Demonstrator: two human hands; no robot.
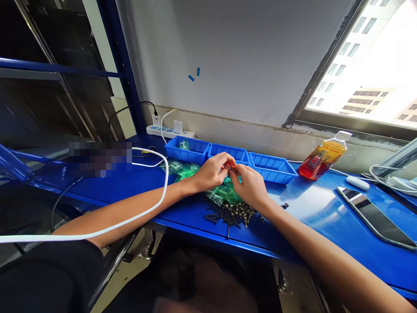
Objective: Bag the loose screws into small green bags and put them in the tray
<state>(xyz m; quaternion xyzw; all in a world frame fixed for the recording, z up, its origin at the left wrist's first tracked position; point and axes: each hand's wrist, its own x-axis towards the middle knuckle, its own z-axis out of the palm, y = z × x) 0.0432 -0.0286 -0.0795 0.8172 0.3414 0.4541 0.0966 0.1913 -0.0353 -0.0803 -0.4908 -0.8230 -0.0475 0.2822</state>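
My left hand (213, 171) and my right hand (250, 184) meet above the blue table, fingertips pinched together around something small and dark that I cannot make out. Beneath them lie green plastic bags (226, 191) with pale pieces inside. A pile of dark screws (221, 213) and brass-coloured fittings (245, 212) spreads in front of the bags, near the table's front edge. Behind my hands, three blue trays stand in a row: the left tray (198, 156) holds a small bag (184, 144), the middle tray (240, 152) is partly hidden, and the right tray (276, 174) shows nothing inside.
A bottle of red drink (317, 163) stands right of the trays. A phone (374, 215) lies at the right, near a white device (357, 182) and cables. A power strip (169, 131) sits by the wall. One white cable (130, 221) crosses over my left forearm.
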